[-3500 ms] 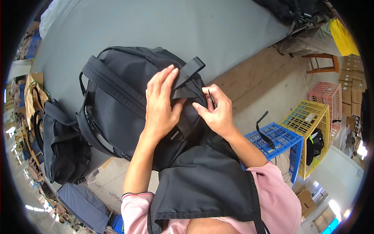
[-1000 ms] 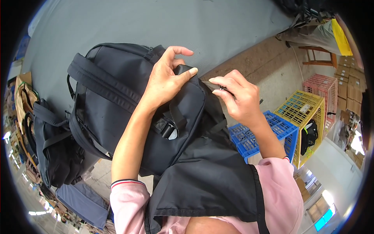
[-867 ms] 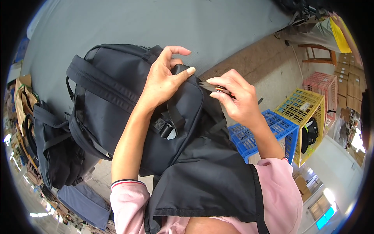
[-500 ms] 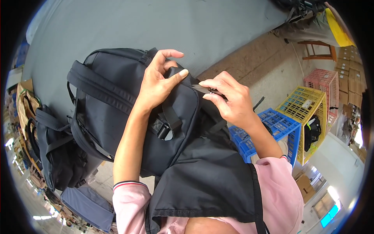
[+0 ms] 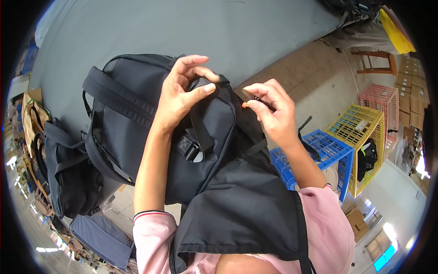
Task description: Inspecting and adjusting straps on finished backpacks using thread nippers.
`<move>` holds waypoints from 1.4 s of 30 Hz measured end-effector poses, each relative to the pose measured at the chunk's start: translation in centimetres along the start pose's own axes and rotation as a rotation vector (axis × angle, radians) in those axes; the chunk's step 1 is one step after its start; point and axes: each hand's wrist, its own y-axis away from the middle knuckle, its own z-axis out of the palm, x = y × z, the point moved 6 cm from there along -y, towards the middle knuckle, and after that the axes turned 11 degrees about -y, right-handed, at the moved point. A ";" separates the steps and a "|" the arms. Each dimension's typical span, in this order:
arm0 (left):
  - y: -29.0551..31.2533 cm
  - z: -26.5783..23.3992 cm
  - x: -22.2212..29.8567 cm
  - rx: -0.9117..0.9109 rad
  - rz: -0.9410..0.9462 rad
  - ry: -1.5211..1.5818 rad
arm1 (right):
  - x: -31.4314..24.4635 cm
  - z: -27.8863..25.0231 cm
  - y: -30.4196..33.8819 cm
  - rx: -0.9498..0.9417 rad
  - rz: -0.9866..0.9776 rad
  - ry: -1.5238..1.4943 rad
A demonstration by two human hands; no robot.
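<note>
A black backpack lies on its side at the edge of the grey-covered table, in front of me. My left hand pinches the fabric at its upper right corner between thumb and finger, the other fingers curled above. Just right of that corner, my right hand holds small dark thread snips with a metal blade, apart from the bag. A tiny orange bit shows at the right thumb tip; what it belongs to I cannot tell. A strap with a buckle hangs below my left wrist.
Another black bag sits at the left. To the right stand a blue crate, a yellow crate and a pink crate on the floor. A wooden stool and stacked cartons are farther back. My black apron touches the backpack.
My right hand has drawn the snips slightly right, away from the bag's corner, and the orange bit has come into sight. My left hand keeps its pinch, shifted slightly left.
</note>
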 end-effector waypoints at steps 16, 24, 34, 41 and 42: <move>16.2 -4.1 -2.4 0.700 -0.418 -0.425 | -6.0 4.5 2.1 -0.220 -0.399 0.085; 16.1 -2.0 -0.9 0.621 -0.218 0.106 | -3.6 10.2 2.5 -0.535 -0.293 0.358; 14.9 -0.7 -0.2 0.548 -0.206 0.228 | -4.6 9.8 2.5 -0.454 -0.321 0.304; 14.5 0.0 0.1 0.558 -0.211 0.201 | -4.5 9.3 1.3 -0.405 -0.301 0.240; 14.7 0.1 -0.1 0.553 -0.219 0.194 | -4.0 9.3 1.1 -0.383 -0.228 0.152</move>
